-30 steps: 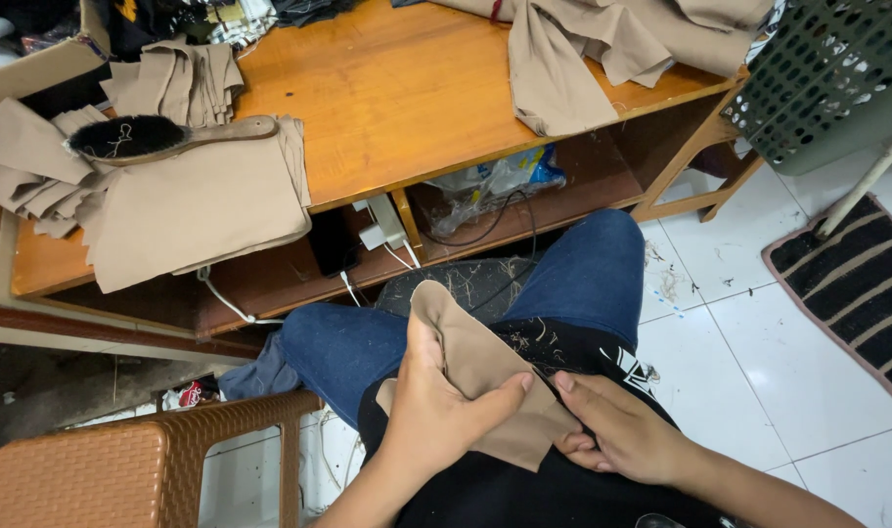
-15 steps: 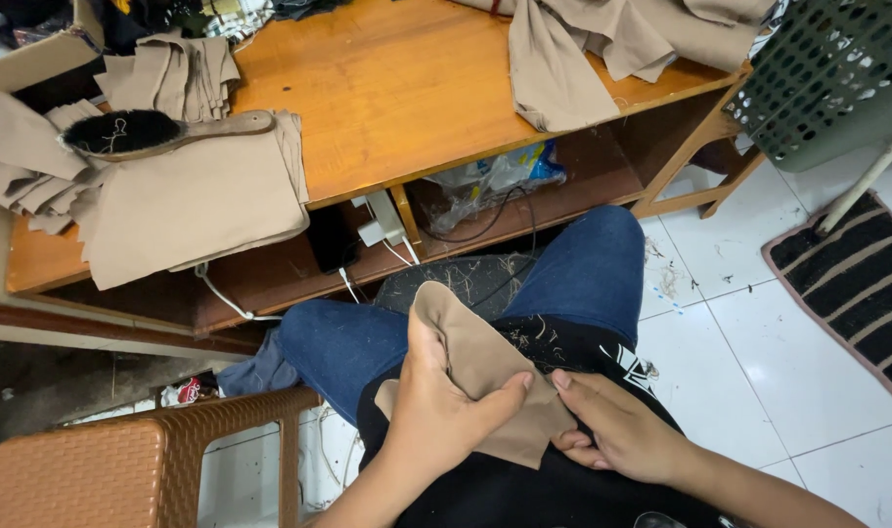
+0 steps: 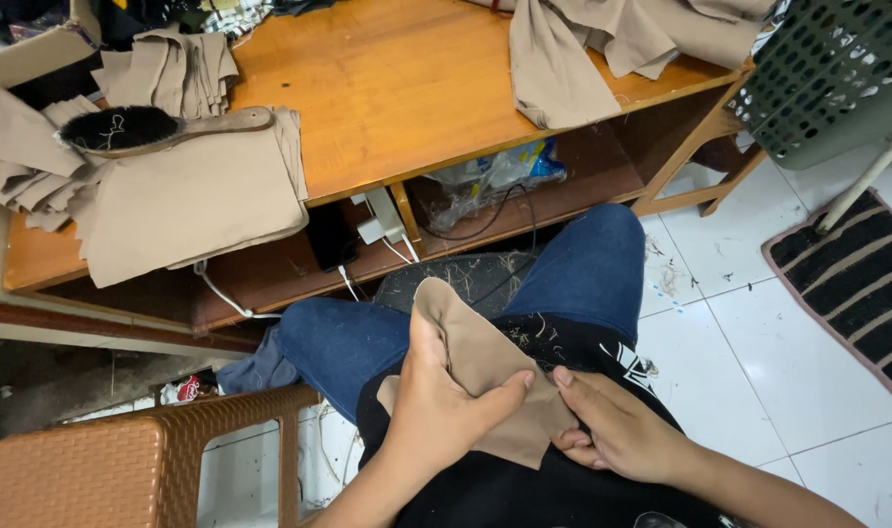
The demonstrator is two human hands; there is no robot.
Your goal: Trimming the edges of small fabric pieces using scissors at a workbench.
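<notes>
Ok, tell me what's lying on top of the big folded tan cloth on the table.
A wooden-handled brush with dark bristles lies across the top edge of the folded tan cloth. The table under the cloth is covered there, so anything beneath it cannot be seen.

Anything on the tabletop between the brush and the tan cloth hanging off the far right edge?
Head view: no. Between the brush and the hanging cloth the wooden tabletop is bare.
</notes>
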